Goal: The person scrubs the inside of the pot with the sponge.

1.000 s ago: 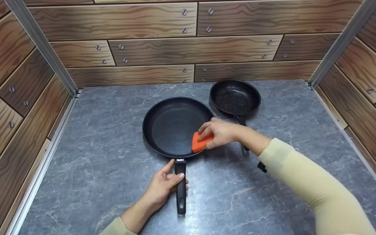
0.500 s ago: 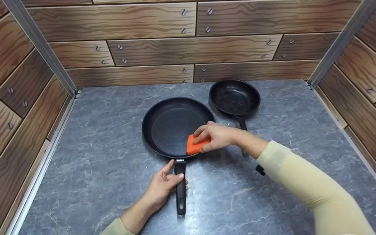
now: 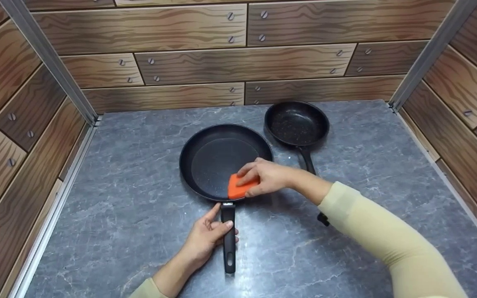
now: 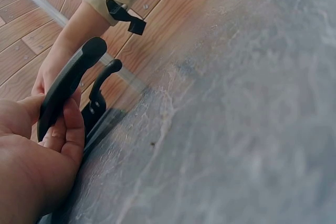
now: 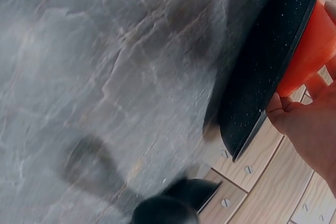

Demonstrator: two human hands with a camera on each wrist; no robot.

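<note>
A large black frying pan (image 3: 215, 159) lies in the middle of the table, its handle pointing toward me. My left hand (image 3: 206, 236) grips that handle (image 4: 71, 80), thumb on top and fingers underneath. In my right hand (image 3: 269, 177) is an orange sponge (image 3: 240, 187), pinched between thumb and fingers. The sponge rests against the inner wall of the pan, close to where the handle joins. From the right wrist view, the sponge (image 5: 312, 48) shows above the rim, and the pan's speckled outer side (image 5: 262, 61) faces the camera.
A smaller black frying pan (image 3: 296, 123) stands behind and to the right, its handle partly behind my right forearm. Wood-patterned walls (image 3: 193, 31) enclose the grey marbled table (image 3: 131, 165) at the back and sides.
My right hand has moved the sponge left and toward me along the pan's near inner edge, closer to the handle. The left hand and both pans stay put.
</note>
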